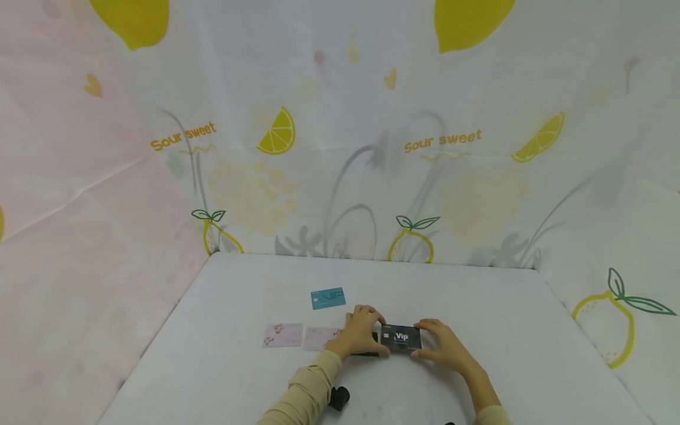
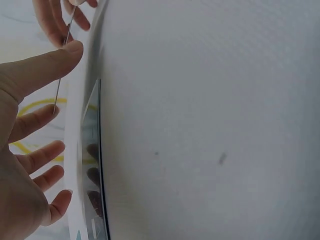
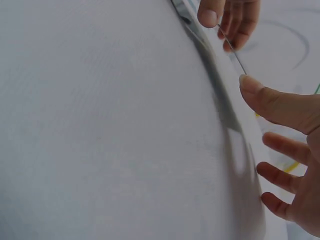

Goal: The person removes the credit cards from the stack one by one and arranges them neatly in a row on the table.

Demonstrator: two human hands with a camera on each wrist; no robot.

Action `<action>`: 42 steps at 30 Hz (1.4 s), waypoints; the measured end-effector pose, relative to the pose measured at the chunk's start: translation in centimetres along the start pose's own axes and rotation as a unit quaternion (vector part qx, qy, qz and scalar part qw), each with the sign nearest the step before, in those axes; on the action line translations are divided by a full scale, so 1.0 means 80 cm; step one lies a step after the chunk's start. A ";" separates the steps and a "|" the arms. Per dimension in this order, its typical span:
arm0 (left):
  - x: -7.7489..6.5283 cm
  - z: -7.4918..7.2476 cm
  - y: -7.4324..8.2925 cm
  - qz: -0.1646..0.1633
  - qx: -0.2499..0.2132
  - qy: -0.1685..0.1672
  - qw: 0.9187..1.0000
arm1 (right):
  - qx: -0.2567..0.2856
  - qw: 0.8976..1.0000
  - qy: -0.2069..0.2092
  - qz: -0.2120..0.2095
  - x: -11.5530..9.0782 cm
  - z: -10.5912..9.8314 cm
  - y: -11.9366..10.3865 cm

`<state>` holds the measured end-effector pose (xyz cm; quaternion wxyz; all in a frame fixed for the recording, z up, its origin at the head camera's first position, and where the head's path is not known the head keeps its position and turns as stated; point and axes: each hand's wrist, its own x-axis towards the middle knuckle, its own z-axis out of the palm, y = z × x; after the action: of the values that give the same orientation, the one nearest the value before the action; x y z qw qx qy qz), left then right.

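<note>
A black card point(image 1: 401, 337) with white "Vip" lettering and a chip is held between both hands. My left hand point(image 1: 361, 332) pinches its left end between thumb and fingers. At the right end, my right hand point(image 1: 446, 348) pinches it the same way. Both wrist views show the card as a thin line, edge-on, raised over the table. Beneath the left hand lies a second dark card point(image 1: 375, 337), mostly hidden; its glossy face point(image 2: 95, 170) reflects the fingertips in the left wrist view.
Two pale pink flowered cards, one outermost point(image 1: 283, 334) and one partly behind the left hand point(image 1: 320, 338), lie on the white table point(image 1: 425, 295). Farther back is a teal VIP card point(image 1: 327, 298). A small black object point(image 1: 339, 398) shows beside the left sleeve. Lemon-printed cloth point(image 1: 345, 195) walls the table.
</note>
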<state>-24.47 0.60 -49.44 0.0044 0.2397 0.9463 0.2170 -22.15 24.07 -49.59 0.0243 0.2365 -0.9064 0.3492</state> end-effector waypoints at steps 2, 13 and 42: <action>-0.001 0.001 0.001 0.006 0.005 -0.004 1.000 | -0.001 1.000 0.001 0.000 -0.003 0.000 0.001; -0.009 0.008 0.001 0.003 0.006 -0.027 1.000 | -0.032 0.998 -0.009 0.054 -0.017 0.012 0.001; -0.012 0.011 -0.009 -0.005 -0.026 -0.024 0.999 | -0.031 0.995 -0.022 0.089 -0.013 0.014 0.000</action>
<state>-23.88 -0.03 -50.59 0.0346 0.2401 0.9410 0.2358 -21.11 23.74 -50.64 -0.0193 0.1616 -0.9344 0.3169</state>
